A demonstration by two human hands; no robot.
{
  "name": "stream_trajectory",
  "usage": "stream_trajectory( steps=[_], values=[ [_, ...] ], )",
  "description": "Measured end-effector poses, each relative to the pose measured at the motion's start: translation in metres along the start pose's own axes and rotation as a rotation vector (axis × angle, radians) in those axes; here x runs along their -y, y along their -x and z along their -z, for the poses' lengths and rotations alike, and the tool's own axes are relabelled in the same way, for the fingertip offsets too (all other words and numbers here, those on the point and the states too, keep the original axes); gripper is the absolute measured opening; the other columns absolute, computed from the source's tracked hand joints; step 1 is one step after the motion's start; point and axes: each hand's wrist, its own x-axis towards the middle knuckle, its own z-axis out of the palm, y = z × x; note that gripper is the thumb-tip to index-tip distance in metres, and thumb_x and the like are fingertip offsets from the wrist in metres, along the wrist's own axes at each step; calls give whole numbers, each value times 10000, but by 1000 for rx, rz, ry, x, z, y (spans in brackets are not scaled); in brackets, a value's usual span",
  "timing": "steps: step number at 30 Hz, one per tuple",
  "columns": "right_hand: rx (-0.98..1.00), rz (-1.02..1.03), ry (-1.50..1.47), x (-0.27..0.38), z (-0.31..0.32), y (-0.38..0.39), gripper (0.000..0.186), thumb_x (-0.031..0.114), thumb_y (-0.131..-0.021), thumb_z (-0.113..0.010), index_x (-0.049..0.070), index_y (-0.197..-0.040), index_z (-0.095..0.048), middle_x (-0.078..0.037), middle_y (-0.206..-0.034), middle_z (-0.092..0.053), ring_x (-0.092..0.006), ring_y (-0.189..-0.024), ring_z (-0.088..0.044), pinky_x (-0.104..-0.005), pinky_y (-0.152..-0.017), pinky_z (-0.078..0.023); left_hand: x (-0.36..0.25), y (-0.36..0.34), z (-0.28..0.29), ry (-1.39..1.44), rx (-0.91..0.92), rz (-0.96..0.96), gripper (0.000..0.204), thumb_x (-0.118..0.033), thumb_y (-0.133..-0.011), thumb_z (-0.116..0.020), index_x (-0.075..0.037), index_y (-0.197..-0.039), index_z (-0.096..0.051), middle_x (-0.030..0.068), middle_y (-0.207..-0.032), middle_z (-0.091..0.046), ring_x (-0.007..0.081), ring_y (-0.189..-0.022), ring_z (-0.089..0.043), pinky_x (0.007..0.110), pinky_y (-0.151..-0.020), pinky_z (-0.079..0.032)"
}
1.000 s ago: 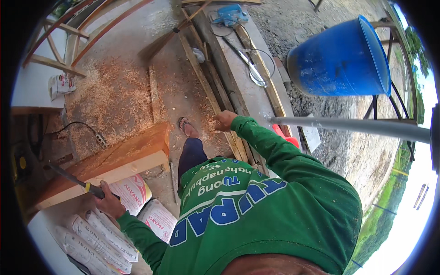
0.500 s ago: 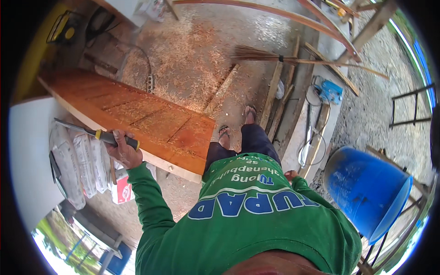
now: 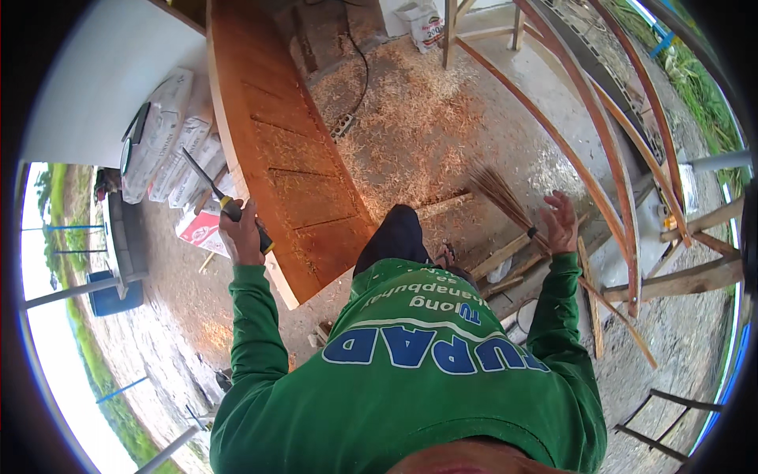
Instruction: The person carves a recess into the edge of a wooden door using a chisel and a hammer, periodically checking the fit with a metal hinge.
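Swinging round since the earlier frame, the view is now showing the wooden door panel (image 3: 292,174) at upper centre. Left hand (image 3: 241,233) is gripping a chisel (image 3: 225,201) beside it; right hand (image 3: 559,223), fingers spread, is reaching toward a broom (image 3: 505,201).

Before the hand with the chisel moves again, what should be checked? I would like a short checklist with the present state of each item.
1. Left hand grips the chisel firmly by its handle: ok.
2. Chisel blade points away from the body: ok.
3. Right hand is free: cannot tell; it is open beside the broom, contact unclear.
4. Wooden door panel rests steadily: cannot tell, its supports are hidden.
5. Floor underfoot is tidy: not ok, wood shavings and loose slats lie about.
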Motion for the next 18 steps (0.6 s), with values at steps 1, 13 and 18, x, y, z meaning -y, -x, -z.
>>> stream_trajectory(
  steps=[1,13,18],
  values=[
    [35,23,-110,35,-17,-20,468,109,-751,-602,18,-1171,-415,-86,-1038,-529,-163,-878,-528,-275,-783,-422,-3,2,2,-110,-68,-50,220,-108,-738,-613,-9,-861,-459,30,-542,-443,107,-405,-446,245,-373,-372],
    [1413,395,-1482,252,-243,-35,824,496,-705,-600,-93,-1221,-342,-381,-1241,-194,-511,-1189,-143,-577,-856,-289,10,-79,-20,-224,-230,-53,240,-177,-748,-632,17,-848,-533,30,-581,-507,87,-470,-470,226,-423,-373],
    [1604,379,-1323,266,-301,-103,789,532,-702,-535,-140,-1101,-426,-359,-1252,-182,-505,-1170,-159,-573,-838,-332,22,-125,-35,-144,-255,-52,169,-145,-763,-604,-10,-820,-520,12,-610,-491,77,-493,-448,218,-443,-364]
  ],
)
